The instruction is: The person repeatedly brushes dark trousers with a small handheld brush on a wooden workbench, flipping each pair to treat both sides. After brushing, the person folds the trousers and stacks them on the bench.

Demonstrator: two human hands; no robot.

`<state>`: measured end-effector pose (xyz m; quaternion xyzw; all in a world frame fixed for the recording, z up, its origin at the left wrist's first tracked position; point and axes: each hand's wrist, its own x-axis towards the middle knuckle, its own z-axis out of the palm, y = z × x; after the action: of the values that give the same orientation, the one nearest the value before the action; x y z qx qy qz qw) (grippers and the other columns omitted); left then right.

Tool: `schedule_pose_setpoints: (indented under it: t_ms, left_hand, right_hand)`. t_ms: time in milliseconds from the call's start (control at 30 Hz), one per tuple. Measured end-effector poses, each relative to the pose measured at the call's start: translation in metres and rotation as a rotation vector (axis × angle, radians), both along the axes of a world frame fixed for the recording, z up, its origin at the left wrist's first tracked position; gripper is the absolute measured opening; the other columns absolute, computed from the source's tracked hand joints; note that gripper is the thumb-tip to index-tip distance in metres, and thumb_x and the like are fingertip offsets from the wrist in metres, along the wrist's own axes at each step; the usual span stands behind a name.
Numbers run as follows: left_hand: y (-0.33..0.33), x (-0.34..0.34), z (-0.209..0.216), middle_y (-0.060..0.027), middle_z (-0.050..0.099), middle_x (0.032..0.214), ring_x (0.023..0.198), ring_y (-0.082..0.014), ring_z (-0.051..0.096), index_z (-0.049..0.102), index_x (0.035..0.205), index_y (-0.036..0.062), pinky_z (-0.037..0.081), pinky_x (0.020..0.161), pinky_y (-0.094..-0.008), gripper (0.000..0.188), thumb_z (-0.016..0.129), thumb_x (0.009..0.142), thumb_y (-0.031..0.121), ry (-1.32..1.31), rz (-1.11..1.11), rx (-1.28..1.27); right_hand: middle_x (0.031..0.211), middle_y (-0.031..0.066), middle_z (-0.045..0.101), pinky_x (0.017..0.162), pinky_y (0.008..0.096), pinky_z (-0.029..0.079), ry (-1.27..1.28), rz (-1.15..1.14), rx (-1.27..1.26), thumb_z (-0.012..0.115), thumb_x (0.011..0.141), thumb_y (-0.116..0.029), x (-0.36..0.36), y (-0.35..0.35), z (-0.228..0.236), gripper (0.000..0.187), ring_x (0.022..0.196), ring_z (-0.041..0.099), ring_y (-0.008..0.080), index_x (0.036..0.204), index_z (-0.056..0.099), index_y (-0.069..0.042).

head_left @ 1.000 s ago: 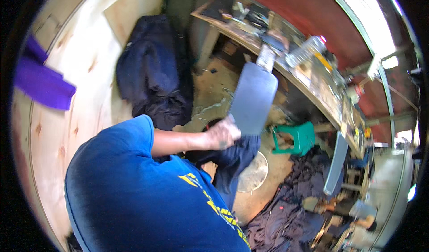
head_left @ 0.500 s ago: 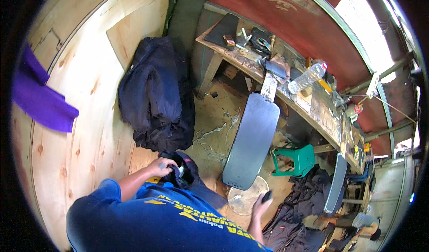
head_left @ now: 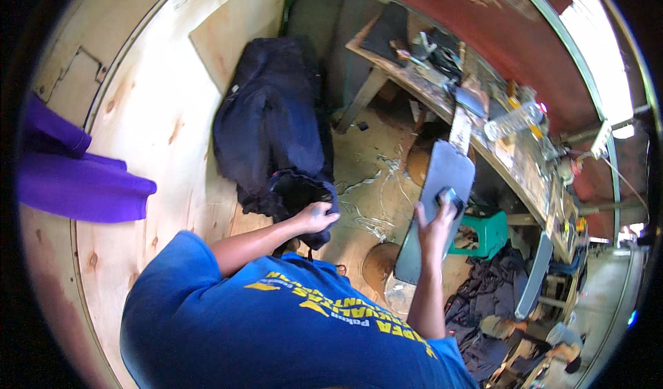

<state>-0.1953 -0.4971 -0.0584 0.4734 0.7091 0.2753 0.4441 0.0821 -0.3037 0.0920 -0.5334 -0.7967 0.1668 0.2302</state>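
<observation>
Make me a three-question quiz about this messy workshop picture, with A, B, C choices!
1. Where is the green stool?
A. Beside the grey board
B. On the bench
C. On the purple cloth

2. What colour is the person's shirt?
A. Red
B. Blue
C. White

3. What is the left hand doing?
A. Hanging free
B. Gripping dark cloth
C. Holding a bottle

Answers: 1 A, it stands on the floor by the grey board. 2 B, blue with yellow print. 3 B, its fingers close on the dark cloth.

Clutter on the workbench (head_left: 442,95) is too small to tell apart. Right of that bench, the bright opening washes out. The left hand (head_left: 314,216) covers part of the dark garment (head_left: 304,192) below the bench.
</observation>
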Motion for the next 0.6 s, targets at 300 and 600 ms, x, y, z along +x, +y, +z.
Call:
schedule_pose_setpoints:
  t_ms: [300, 600]
  left_hand:
    - [0.071, 0.046, 0.066, -0.0106, 0.08, 0.115, 0.109, -0.0181, 0.073, 0.077, 0.122, -0.0008, 0.061, 0.091, -0.0371, 0.065, 0.053, 0.113, 0.059, -0.799, -0.261, -0.133]
    - [0.041, -0.063, 0.043, -0.0185, 0.057, 0.153, 0.145, -0.0327, 0.051, 0.045, 0.158, 0.0061, 0.045, 0.118, -0.043, 0.114, 0.1, 0.066, 0.043, -0.307, 0.692, -0.105]
  right_hand:
    - [0.135, 0.0113, 0.06, 0.095, 0.0343, 0.059, 1.021, -0.316, -0.958, 0.079, 0.096, -0.009, -0.072, -0.153, -0.14, 0.076, 0.119, 0.065, 0.0235, 0.158, 0.035, -0.01]
    - [0.139, 0.0115, 0.067, 0.098, 0.038, 0.059, 1.107, -0.17, -1.246, 0.054, 0.08, 0.01, -0.053, -0.078, -0.055, 0.077, 0.121, 0.069, 0.0299, 0.154, 0.053, -0.01]
